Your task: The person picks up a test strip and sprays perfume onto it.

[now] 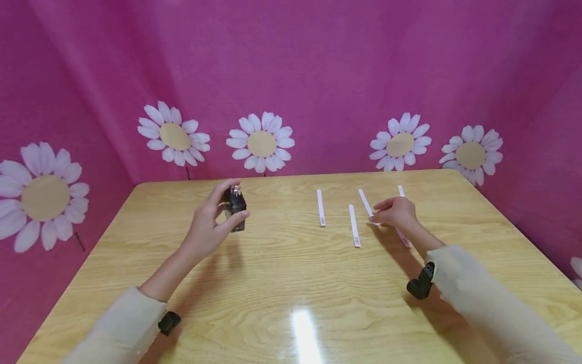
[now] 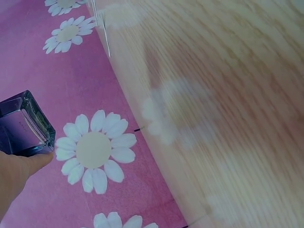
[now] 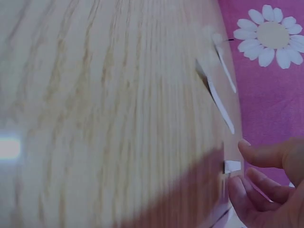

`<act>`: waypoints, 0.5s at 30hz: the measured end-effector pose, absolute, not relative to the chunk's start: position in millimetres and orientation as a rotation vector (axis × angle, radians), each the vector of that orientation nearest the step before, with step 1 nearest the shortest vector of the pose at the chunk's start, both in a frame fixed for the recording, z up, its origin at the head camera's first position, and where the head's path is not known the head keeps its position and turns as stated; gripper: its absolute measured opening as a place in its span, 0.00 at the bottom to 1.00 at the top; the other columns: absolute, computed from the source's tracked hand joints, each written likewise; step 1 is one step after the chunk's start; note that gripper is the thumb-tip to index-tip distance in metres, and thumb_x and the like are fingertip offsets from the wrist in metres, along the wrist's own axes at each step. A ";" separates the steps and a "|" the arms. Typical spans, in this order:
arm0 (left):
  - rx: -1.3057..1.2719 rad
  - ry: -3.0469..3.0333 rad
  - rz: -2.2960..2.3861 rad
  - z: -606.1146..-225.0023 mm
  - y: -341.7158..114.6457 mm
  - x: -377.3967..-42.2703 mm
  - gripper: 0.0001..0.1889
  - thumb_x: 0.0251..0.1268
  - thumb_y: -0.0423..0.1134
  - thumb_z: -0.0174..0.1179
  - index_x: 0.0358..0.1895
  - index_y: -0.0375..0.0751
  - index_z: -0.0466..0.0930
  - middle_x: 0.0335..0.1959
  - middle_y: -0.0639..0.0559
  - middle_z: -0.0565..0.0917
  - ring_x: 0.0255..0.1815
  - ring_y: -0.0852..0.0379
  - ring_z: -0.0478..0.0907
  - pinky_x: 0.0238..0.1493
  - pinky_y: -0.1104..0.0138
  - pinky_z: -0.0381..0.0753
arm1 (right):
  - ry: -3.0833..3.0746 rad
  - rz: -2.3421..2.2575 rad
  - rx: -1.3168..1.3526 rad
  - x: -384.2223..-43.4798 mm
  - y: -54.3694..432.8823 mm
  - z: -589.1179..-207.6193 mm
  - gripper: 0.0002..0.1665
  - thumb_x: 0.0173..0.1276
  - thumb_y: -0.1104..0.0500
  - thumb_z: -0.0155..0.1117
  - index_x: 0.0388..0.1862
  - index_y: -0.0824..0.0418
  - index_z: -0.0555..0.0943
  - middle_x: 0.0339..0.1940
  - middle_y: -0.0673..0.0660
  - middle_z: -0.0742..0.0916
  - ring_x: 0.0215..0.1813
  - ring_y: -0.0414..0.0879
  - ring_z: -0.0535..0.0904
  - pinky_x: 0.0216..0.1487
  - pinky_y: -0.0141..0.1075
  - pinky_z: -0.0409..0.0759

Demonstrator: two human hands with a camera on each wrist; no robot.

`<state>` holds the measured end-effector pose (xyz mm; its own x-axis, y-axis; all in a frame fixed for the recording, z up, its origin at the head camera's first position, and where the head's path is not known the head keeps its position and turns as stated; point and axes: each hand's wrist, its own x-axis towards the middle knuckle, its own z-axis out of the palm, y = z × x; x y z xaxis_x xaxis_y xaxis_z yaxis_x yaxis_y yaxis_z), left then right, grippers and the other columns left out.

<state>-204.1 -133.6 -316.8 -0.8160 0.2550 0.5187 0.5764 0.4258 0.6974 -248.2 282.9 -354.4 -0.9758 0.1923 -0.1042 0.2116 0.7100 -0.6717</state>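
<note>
My left hand [image 1: 206, 230] grips a dark glass perfume bottle [image 1: 237, 208] above the left side of the table, fingers near its top and thumb low on its side. In the left wrist view the bottle [image 2: 28, 126] shows a clear, thick base. On the right, my right hand [image 1: 396, 212] is low over a white paper strip [image 1: 365, 199]. The right wrist view has that strip's near end [image 3: 232, 166] between thumb and fingers, which stand apart around it. Another strip [image 1: 403, 239] passes partly hidden beneath the same hand.
Two more white strips, one farther left [image 1: 321, 208] and one nearer [image 1: 354, 226], lie on the wooden table [image 1: 254, 283], with small print at their near ends. A pink curtain [image 1: 318, 76] with white daisies hangs behind and along the sides.
</note>
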 end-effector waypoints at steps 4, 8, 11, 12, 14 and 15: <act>-0.711 -2.356 -1.337 -318.9 -135.4 -204.6 0.33 0.60 0.34 0.66 0.69 0.48 0.63 0.60 0.38 0.74 0.54 0.45 0.75 0.56 0.45 0.80 | 2.947 -1.080 0.360 -251.6 280.2 -360.3 0.29 0.46 0.55 0.80 0.46 0.68 0.84 0.29 0.54 0.89 0.28 0.35 0.77 0.33 0.26 0.74; -0.702 -2.355 -1.330 -321.0 -138.4 -205.4 0.34 0.59 0.34 0.66 0.69 0.47 0.63 0.60 0.39 0.74 0.54 0.45 0.75 0.55 0.46 0.80 | 3.034 -0.991 0.319 -253.2 278.5 -363.4 0.26 0.44 0.57 0.80 0.42 0.69 0.85 0.28 0.58 0.90 0.32 0.43 0.80 0.32 0.28 0.71; -0.699 -2.354 -1.327 -322.0 -140.9 -205.4 0.34 0.59 0.34 0.66 0.68 0.46 0.63 0.61 0.40 0.74 0.54 0.45 0.75 0.55 0.47 0.80 | 3.055 -0.972 0.301 -254.2 277.0 -364.0 0.24 0.44 0.59 0.79 0.41 0.69 0.85 0.27 0.59 0.90 0.33 0.47 0.81 0.30 0.29 0.71; -0.698 -2.355 -1.325 -322.3 -141.8 -205.2 0.34 0.59 0.34 0.66 0.68 0.47 0.63 0.61 0.40 0.74 0.55 0.44 0.75 0.55 0.47 0.80 | 3.053 -0.975 0.301 -254.7 276.5 -364.0 0.24 0.44 0.60 0.79 0.41 0.69 0.85 0.26 0.58 0.89 0.33 0.47 0.81 0.30 0.29 0.71; -0.695 -2.353 -1.325 -322.6 -143.6 -204.6 0.34 0.59 0.33 0.66 0.68 0.47 0.63 0.61 0.40 0.74 0.55 0.44 0.75 0.55 0.47 0.80 | 3.052 -0.979 0.304 -255.6 275.2 -363.8 0.23 0.44 0.61 0.79 0.41 0.69 0.85 0.26 0.58 0.89 0.34 0.46 0.80 0.31 0.28 0.71; -0.693 -2.353 -1.325 -322.8 -144.5 -204.3 0.34 0.59 0.33 0.66 0.68 0.48 0.63 0.61 0.40 0.74 0.55 0.44 0.75 0.55 0.47 0.80 | 3.050 -0.983 0.303 -256.2 274.9 -363.9 0.23 0.44 0.61 0.78 0.41 0.69 0.85 0.26 0.57 0.89 0.34 0.46 0.81 0.31 0.28 0.71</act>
